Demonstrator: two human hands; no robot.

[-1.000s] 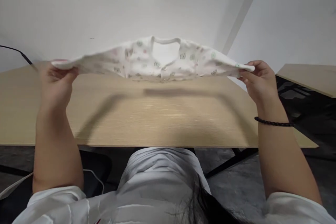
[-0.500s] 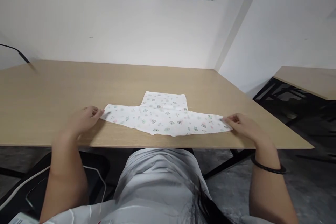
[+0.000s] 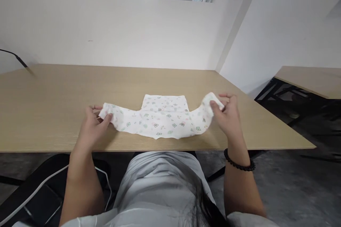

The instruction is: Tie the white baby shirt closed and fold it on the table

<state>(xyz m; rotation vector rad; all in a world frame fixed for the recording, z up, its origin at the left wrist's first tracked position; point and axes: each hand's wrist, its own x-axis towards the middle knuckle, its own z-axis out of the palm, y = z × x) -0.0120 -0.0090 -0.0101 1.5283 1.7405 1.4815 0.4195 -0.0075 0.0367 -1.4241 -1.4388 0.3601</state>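
Note:
A small white shirt [image 3: 165, 122] with a scattered green and pink print lies on the tabletop, its body folded so that a rectangle sticks out on the far side. Its two sleeves stretch out to the left and right. My left hand [image 3: 93, 124] pinches the end of the left sleeve, thumb on top, with the cuff slightly raised. At the other end, my right hand [image 3: 226, 113] grips the right sleeve's cuff and holds it up off the table, so that sleeve curves upward and away from me.
The wooden table [image 3: 112, 81] runs back to a white wall [image 3: 149, 32]. A thin black cable [image 3: 21, 61] hangs at the far left. Beyond the right edge stands another table [image 3: 311, 79]. A black bag or seat [image 3: 45, 198] with a white cord is below on the left.
My right hand has lifted the right cuff and moved it inward and away from me. My left hand has moved slightly inward, raising the left cuff a little.

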